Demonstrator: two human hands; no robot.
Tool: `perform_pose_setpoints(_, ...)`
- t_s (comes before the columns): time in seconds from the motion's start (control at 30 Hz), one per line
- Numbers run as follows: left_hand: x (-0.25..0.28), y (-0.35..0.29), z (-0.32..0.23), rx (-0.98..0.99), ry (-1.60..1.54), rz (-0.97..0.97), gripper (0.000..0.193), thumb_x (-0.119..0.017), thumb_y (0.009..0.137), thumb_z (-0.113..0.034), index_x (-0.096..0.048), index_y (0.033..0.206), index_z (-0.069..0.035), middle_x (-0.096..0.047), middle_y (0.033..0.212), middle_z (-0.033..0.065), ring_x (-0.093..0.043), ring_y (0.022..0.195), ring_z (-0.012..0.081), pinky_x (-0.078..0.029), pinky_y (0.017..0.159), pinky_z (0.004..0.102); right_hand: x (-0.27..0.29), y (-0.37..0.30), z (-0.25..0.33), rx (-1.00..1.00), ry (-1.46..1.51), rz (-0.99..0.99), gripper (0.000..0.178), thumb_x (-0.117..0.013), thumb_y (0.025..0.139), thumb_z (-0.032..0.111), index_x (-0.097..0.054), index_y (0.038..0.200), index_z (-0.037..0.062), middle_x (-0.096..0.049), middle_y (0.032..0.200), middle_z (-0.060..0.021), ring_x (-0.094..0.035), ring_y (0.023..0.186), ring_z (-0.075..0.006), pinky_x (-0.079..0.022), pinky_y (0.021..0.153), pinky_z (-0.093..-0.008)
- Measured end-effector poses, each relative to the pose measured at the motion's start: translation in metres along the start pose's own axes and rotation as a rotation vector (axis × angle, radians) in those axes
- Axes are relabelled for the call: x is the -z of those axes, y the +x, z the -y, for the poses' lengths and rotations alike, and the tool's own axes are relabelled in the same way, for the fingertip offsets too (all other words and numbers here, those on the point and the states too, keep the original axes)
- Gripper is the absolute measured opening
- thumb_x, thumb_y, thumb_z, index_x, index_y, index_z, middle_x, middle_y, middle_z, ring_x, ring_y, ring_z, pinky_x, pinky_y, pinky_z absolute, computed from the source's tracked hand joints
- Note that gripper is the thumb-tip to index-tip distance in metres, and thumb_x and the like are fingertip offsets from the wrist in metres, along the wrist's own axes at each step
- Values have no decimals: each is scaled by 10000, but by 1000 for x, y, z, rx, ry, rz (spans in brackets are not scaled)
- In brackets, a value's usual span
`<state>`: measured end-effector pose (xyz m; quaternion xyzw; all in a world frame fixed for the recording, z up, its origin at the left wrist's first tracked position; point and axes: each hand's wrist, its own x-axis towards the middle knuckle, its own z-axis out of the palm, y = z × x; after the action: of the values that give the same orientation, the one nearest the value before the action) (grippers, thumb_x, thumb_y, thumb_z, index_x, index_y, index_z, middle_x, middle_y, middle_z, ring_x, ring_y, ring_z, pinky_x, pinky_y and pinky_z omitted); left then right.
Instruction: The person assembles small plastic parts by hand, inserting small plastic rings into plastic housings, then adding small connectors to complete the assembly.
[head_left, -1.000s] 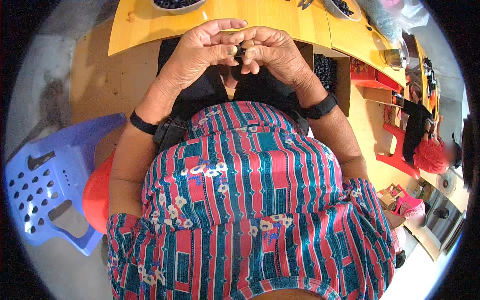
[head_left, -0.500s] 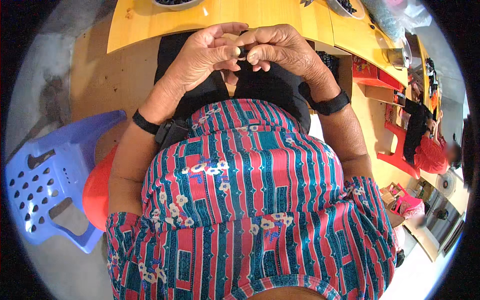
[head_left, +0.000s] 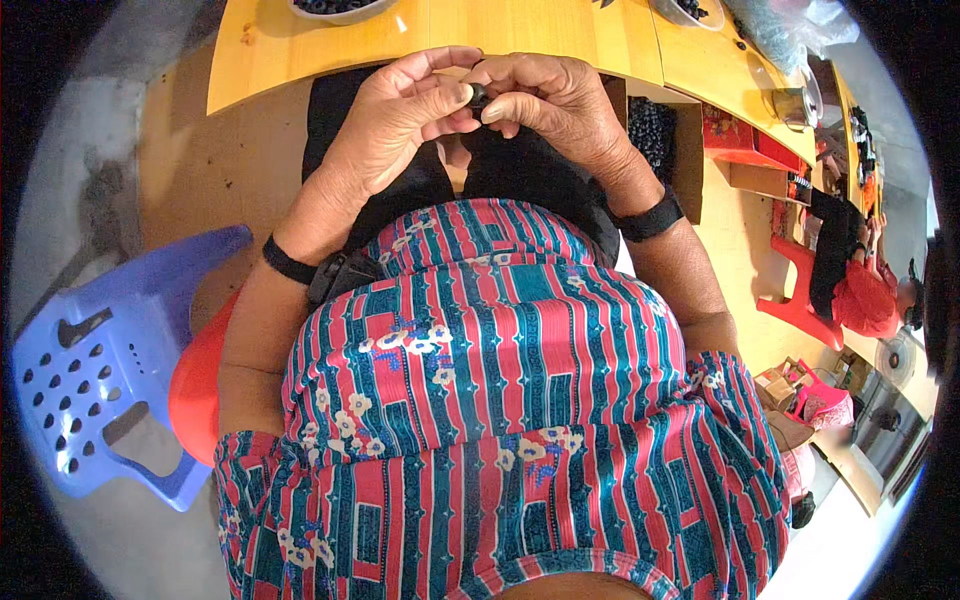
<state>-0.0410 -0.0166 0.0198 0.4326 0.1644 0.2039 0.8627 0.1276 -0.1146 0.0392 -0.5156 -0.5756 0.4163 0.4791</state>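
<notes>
Centrally, you hold a small dark part (head_left: 477, 96) between the fingertips of both hands, over your lap and just off the near edge of the table (head_left: 450, 40). Your left hand (head_left: 405, 112) has a narrow grip, its thumb tip against the part's left side. Your right hand (head_left: 555, 105) is also narrow, its bent forefinger and thumb closing on the part from the right; the exact contact is partly hidden by the fingers. A black strap (head_left: 287, 262) encircles your left wrist, and a black band (head_left: 652, 218) your right.

On the table, a bowl (head_left: 340, 18) of dark pieces sits at the far left and a tub (head_left: 690, 22) of similar pieces at the far right. Below the table's right side is a red box (head_left: 735, 145). To your left stands a blue chair (head_left: 120, 370). At the right, a co-worker (head_left: 868, 300) sits on a red stool (head_left: 800, 300).
</notes>
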Motion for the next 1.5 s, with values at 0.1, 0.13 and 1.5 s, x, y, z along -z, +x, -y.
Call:
perform_pose_setpoints(0.1,4,-2,1,10,26,8,422,-619,846,-120,-465,1215,16,-617,968,68,-616,761,109,-529,718,227,-1,0,-2,-3,-43,-6,241,-632,816,119,-627,1047,53,-652,754,-24,-570,616,-69,-486,583,-207)
perform_pose_setpoints(0.13,6,-1,2,10,24,8,422,-619,846,-120,-465,1215,16,-617,968,68,-616,761,109,-529,718,227,-1,0,-3,2,-44,-8,235,-631,816,117,-630,1042,55,-653,753,-24,-572,617,-70,-488,584,-208)
perform_pose_setpoints(1.5,-1,3,10,-131,127,-139,335,-605,850,-86,-493,1154,1,-610,908,55,-609,802,121,-521,756,251,-19,-4,-6,356,-697,-474,144,-708,697,123,-620,802,80,-606,689,-79,-621,616,-232,-498,532,-292)
